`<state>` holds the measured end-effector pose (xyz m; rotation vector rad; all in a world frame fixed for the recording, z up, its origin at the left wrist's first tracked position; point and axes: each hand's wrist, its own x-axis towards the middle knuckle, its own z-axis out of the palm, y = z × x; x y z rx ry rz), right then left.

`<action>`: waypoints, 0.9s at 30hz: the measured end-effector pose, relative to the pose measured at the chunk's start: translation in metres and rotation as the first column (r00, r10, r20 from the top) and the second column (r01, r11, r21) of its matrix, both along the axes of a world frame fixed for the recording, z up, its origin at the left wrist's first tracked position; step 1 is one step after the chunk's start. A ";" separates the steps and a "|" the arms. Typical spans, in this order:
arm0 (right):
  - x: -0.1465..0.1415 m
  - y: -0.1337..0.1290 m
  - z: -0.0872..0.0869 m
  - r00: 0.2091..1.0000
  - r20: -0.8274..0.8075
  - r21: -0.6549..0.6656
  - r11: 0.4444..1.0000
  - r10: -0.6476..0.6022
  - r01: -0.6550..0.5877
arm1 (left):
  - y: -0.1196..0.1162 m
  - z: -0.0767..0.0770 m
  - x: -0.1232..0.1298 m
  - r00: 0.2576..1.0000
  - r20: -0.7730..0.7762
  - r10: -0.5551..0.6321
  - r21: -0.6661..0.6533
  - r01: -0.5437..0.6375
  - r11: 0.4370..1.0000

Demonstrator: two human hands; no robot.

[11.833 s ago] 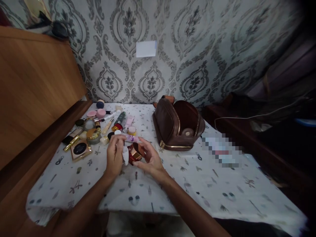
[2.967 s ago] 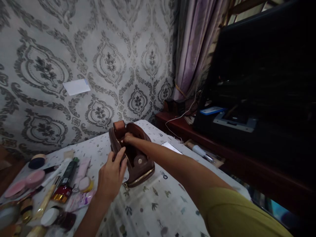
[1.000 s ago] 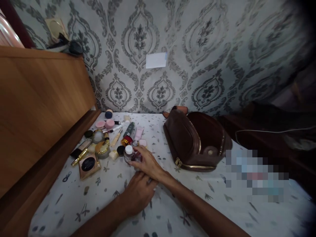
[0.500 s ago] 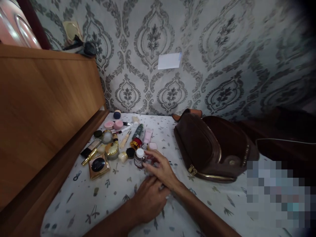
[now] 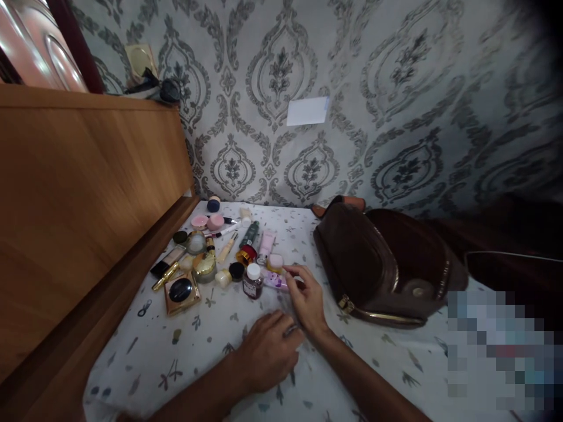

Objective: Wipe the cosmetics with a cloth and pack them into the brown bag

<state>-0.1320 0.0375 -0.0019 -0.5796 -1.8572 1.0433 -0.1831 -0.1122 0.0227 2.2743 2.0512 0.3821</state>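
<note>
A small purple and pink tube [image 5: 275, 279] lies on the patterned sheet, with the thumb and index finger of my right hand [image 5: 308, 298] closed at its right end. Touching or nearly touching its left end is a dark little bottle [image 5: 252, 287] with a white cap. Behind the tube stands a jar [image 5: 275, 262] with a pale pink lid, beside a pink squeeze tube [image 5: 266, 245]. My left hand [image 5: 270, 350] rests nearer to me with its fingers curled in; a small dark thing shows by the fingers, too unclear to name.
Several cosmetics spread leftward, among them a gold compact [image 5: 181, 293], a gold-lidded jar [image 5: 204, 267] and a green tube [image 5: 250, 234]. A brown zipped bag [image 5: 382, 264] stands at right. The wooden cabinet [image 5: 97, 176] borders the left; patterned wallpaper rises behind.
My right hand has shifted right, away from the white-capped bottle, uncovering the purple tube. My left hand stays about where it was. The whole view has swung slightly left.
</note>
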 end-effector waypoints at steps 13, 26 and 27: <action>-0.003 0.007 -0.015 0.974 0.216 0.110 0.990 0.065 -0.090 | -0.001 -0.005 0.003 0.999 0.033 -0.020 0.084 0.017 0.996; -0.002 0.001 -0.013 0.964 0.263 0.245 0.964 0.041 -0.108 | -0.020 0.020 0.021 0.886 0.462 -0.048 0.034 0.036 0.999; -0.002 0.002 -0.014 0.964 0.263 0.246 0.963 0.042 -0.109 | -0.026 0.025 0.024 0.865 0.499 -0.054 -0.031 0.080 0.996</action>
